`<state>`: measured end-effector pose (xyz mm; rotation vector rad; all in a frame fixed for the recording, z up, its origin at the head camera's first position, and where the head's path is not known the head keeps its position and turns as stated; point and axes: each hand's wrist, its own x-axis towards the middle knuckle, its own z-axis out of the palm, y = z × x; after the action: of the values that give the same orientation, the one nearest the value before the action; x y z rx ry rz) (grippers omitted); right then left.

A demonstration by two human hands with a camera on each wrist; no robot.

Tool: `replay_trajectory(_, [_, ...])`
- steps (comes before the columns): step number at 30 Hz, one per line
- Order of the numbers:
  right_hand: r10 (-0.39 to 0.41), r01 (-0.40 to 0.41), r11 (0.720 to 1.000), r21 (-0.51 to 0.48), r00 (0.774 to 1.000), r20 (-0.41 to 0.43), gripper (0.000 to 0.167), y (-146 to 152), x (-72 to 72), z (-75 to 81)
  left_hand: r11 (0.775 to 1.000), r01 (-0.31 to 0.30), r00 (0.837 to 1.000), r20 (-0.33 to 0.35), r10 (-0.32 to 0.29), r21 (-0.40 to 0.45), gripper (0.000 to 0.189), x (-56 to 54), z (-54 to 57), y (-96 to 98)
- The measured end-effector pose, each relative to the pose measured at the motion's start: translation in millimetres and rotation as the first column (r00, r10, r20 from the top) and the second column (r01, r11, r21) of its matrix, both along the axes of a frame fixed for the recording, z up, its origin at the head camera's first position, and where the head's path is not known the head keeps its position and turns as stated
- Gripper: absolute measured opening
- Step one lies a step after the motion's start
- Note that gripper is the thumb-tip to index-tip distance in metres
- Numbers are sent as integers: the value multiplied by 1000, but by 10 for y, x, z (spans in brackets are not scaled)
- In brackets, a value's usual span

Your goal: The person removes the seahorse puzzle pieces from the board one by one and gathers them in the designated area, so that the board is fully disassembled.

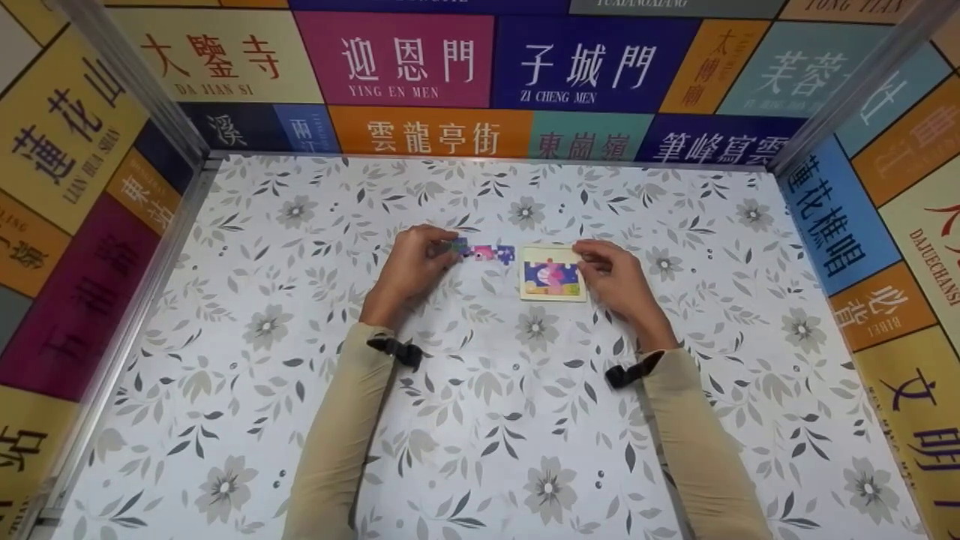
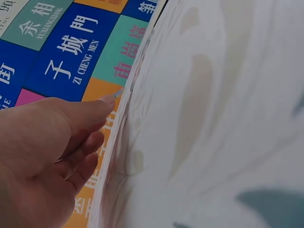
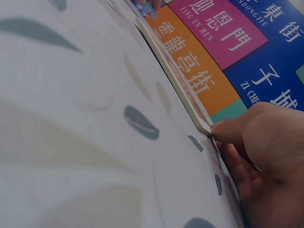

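Observation:
Between the thumb and index finger of my left hand (image 1: 421,259) is a small blue-green jigsaw piece (image 1: 460,245); its thin edge shows at the thumb tip in the left wrist view. A pink jigsaw piece (image 1: 483,253) and a purple-blue one (image 1: 506,256) lie just to its right on the table. Farther right is a cream-framed puzzle board (image 1: 553,297), flat, with pieces forming a pink figure on purple and a bare cream strip along its upper part. My right hand (image 1: 615,277) grips the board's right side near the upper corner, thumb on its edge in the right wrist view.
The table (image 1: 450,420) has a white cover with grey flowers and leaves. Upright panels with coloured blocks of Chinese lettering (image 1: 397,60) stand at the back and both sides. Black straps (image 1: 396,349) circle both wrists over tan sleeves (image 1: 337,427).

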<state>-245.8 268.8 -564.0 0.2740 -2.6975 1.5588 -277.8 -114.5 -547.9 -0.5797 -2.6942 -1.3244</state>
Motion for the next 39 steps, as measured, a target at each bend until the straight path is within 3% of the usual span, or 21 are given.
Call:
replay_trajectory(12, [-9, 9, 1000, -20, 1000, 28, 36, -21, 11, 14, 994, 93, 994, 62, -89, -53, 32, 3, -50, -81])
replay_trajectory(39, [19, -19, 1000, -18, 1000, -16, 33, 9, -3, -15, 998, 41, 999, -5, -41, -49, 25, 19, -36, 5])
